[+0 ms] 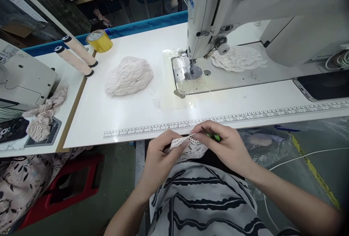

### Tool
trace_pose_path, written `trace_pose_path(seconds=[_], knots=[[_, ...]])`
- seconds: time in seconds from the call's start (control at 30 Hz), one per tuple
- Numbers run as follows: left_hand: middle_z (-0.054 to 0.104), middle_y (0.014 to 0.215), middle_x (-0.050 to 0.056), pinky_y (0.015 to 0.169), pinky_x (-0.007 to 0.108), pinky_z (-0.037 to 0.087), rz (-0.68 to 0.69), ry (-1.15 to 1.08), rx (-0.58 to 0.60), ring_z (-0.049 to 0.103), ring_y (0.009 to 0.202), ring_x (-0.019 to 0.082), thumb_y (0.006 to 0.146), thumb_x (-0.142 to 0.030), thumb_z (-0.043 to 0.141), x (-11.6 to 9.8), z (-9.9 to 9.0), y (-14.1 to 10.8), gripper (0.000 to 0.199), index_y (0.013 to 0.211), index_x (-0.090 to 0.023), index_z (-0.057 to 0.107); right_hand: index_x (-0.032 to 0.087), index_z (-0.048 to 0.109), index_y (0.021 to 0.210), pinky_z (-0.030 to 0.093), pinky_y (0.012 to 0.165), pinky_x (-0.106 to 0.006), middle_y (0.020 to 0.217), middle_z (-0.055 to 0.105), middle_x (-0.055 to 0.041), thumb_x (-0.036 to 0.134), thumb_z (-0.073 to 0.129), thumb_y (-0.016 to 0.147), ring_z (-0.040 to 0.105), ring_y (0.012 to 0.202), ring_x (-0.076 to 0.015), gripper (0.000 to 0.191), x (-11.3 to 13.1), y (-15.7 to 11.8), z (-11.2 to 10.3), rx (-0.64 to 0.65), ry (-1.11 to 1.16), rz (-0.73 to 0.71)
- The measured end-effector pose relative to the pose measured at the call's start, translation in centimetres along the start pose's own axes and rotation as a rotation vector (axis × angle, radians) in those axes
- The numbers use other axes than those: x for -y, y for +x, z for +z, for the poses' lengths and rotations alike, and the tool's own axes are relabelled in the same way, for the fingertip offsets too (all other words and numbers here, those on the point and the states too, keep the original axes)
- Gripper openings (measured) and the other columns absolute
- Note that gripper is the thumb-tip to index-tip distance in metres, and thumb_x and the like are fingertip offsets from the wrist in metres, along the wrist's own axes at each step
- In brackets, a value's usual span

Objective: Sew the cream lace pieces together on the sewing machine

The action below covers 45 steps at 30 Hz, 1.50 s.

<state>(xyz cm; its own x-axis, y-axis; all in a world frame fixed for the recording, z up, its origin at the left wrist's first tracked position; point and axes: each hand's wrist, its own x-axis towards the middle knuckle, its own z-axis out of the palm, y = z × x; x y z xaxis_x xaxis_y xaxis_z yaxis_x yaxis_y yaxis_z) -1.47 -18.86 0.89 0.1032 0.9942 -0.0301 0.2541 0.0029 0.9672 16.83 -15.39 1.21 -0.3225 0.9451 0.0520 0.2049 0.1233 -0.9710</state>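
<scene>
Just past the table's front edge, above my lap, my left hand is closed on a piece of white lace, thumb on top of its edge. My right hand pinches the same lace edge between thumb and forefinger. Tucked in that right hand is a pair of thread snips with green handles; the fingers partly cover it, and its dark tip points toward the lace. Part of the lace hangs down in front of my striped clothing.
A sewing machine stands at the back right, with lace pieces on its bed. Another lace pile, yellow tape and two thread cones lie to the left. A phone rests at right. A red stool is lower left.
</scene>
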Motion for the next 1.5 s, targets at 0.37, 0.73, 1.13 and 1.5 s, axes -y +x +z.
trace_pose_path(seconds=[0.37,0.73,1.13,1.5], knots=[[0.047,0.065,0.0,0.054,0.024,0.031,-0.264,-0.301,0.052,0.038,0.059,0.011,0.087,-0.047,0.064,1.0,-0.1,0.2,0.033,0.076,-0.015,0.063,0.021,0.066,0.087,0.048,0.068,-0.027,0.079,0.067,-0.0012,0.036,0.06,0.089,0.06,0.073,-0.0152,0.017,0.4,0.9,0.0,0.031,0.005,0.064],[0.044,0.063,-0.002,0.053,0.023,0.028,-0.3,-0.387,0.065,0.036,0.057,0.009,0.085,-0.047,0.065,1.0,0.0,0.3,0.037,0.068,-0.016,0.057,0.02,0.065,0.087,0.046,0.063,-0.026,0.078,0.065,-0.0012,0.038,0.06,0.09,0.057,0.069,-0.014,0.019,0.6,0.9,0.0,0.049,0.031,0.096],[0.042,0.061,-0.002,0.05,0.023,0.029,-0.301,-0.39,0.051,0.035,0.056,0.009,0.084,-0.048,0.066,1.3,0.0,0.1,0.039,0.065,-0.016,0.053,0.021,0.065,0.087,0.048,0.065,-0.027,0.081,0.068,-0.0021,0.039,0.058,0.09,0.059,0.071,-0.0151,0.02,0.5,1.1,0.0,0.052,-0.017,0.071],[0.064,0.071,0.0,0.054,0.022,0.042,-0.009,-0.096,-0.019,0.054,0.061,0.011,0.083,-0.03,0.071,0.9,0.4,0.1,0.012,0.082,-0.019,0.069,0.021,0.067,0.086,0.05,0.066,-0.026,0.08,0.067,-0.0021,0.032,0.06,0.091,0.062,0.073,-0.0147,0.014,0.5,0.9,-0.1,0.067,-0.006,-0.058]])
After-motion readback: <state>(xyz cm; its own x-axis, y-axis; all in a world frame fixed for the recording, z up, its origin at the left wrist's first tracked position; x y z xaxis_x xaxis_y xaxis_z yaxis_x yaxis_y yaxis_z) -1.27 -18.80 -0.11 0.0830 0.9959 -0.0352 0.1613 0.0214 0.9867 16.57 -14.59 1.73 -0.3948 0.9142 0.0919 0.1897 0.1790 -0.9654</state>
